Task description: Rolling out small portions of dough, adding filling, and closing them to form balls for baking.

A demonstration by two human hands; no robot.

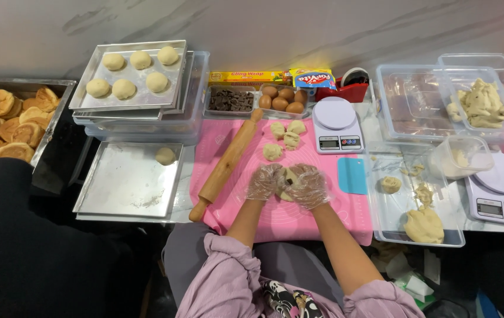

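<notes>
Both my hands wear clear plastic gloves and meet over the pink mat (334, 221). My left hand (264, 181) and my right hand (307, 186) are cupped around one piece of pale dough (287, 179), which shows a dark spot at its middle. Several small dough pieces (284, 138) lie on the mat just beyond my hands. A wooden rolling pin (225, 166) rests diagonally on the mat's left side. A tub of dark chocolate pieces (230, 100) stands at the mat's far edge.
A metal tray (116, 188) at left holds one dough ball (165, 155); a stacked tray (101, 100) behind carries several balls. Eggs (284, 98), two white scales (336, 125) (501, 191), a blue scraper (353, 175), clear tubs with dough (482, 105) and baked buns (4, 126) surround the mat.
</notes>
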